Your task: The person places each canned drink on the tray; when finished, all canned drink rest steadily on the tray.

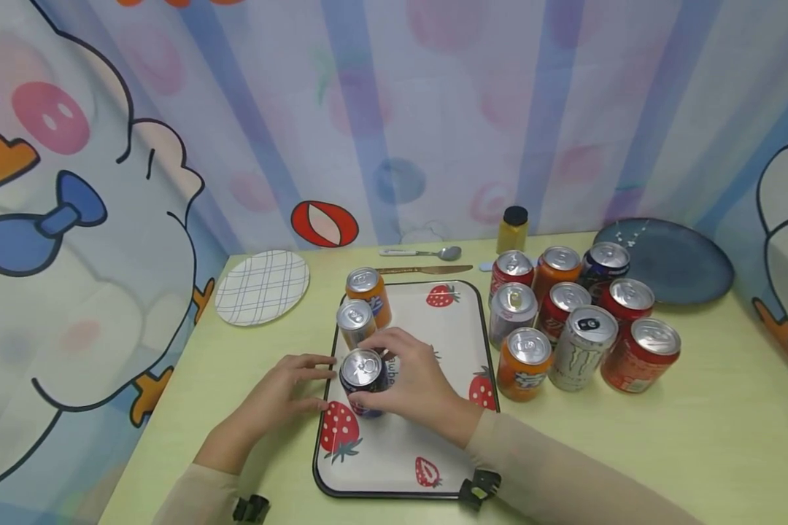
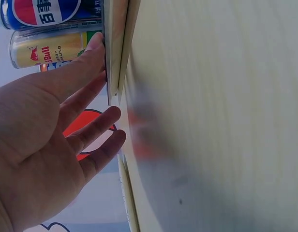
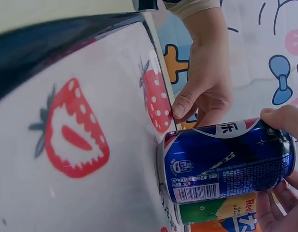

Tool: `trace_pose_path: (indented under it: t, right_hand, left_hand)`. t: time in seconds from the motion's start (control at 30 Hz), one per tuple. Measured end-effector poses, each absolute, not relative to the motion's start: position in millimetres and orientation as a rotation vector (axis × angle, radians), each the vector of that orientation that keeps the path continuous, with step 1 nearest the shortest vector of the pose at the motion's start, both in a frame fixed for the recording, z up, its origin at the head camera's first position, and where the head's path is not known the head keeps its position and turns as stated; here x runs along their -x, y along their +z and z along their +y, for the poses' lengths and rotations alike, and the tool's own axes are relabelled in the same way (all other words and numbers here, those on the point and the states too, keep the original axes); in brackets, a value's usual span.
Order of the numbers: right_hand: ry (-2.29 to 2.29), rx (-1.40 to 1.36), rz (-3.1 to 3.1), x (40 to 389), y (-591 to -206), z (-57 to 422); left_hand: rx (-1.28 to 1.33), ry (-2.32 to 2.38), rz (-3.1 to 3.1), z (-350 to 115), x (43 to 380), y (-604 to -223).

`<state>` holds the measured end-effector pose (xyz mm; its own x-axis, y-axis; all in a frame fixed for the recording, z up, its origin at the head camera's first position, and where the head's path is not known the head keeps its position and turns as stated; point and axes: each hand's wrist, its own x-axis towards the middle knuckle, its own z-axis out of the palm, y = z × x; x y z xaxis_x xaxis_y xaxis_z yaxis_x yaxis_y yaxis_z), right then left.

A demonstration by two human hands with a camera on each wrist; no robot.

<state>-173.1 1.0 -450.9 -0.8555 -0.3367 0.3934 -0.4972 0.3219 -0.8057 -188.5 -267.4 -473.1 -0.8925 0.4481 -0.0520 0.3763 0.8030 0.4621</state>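
My right hand (image 1: pixel 420 375) grips a dark blue Pepsi can (image 3: pixel 226 162) near its top, thumb on one side and fingers on the other. The can stands upright on the left part of a strawberry-print tray (image 1: pixel 427 452). Just behind it on the tray are a Red Bull can (image 2: pixel 50 50) and an orange soda can (image 1: pixel 377 302), forming a row along the left edge. My left hand (image 1: pixel 269 401) is at the tray's left edge beside the Pepsi can, its fingers extended and holding nothing. The left thumb (image 3: pixel 184 104) lies close against the rim; whether it touches is unclear.
Right of the tray stands a cluster of several soda cans, including a white Monster can (image 1: pixel 581 354). A dark oval plate (image 1: pixel 689 266) lies behind them, near a yellow jar (image 1: pixel 512 232). A spoon (image 1: pixel 427 253), a knife (image 1: pixel 427 270) and a checked plate (image 1: pixel 263 288) lie toward the back.
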Motion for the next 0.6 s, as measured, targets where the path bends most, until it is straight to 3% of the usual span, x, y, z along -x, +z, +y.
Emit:
trace_pose_path:
  t: [0.37, 0.6]
  right_hand:
    - [1.495, -0.786, -2.490, 169.4, -453.3, 2.6]
    - [1.373, -0.812, -2.560, 156.8, -443.6, 35.5]
  left_hand:
    - [-0.626, 0.676, 2.834, -266.0, 187.7, -472.3]
    - [-0.599, 0.690, 2.825, -266.0, 186.5, -472.3]
